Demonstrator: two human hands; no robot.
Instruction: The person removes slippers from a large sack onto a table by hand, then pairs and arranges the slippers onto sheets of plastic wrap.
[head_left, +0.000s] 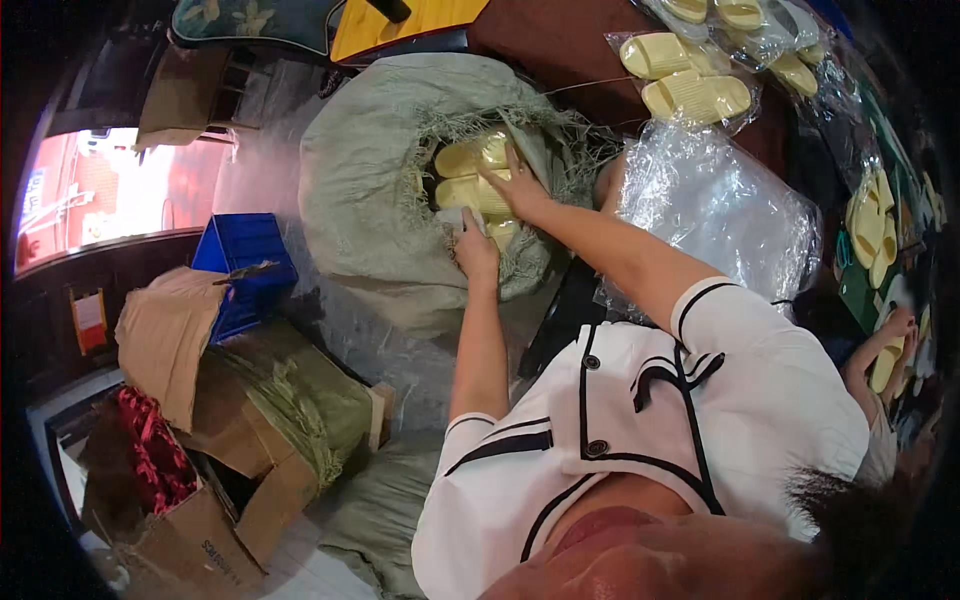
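- Left hand — partly curled at the sack's frayed opening; cannot tell if it grips
- Right hand — fingers spread, against yellow slippers inside

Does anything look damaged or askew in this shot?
Yes: the sack has a ragged mouth, with loose threads fraying around the yellow slippers inside. At lower left, an open cardboard box has unevenly splayed flaps.
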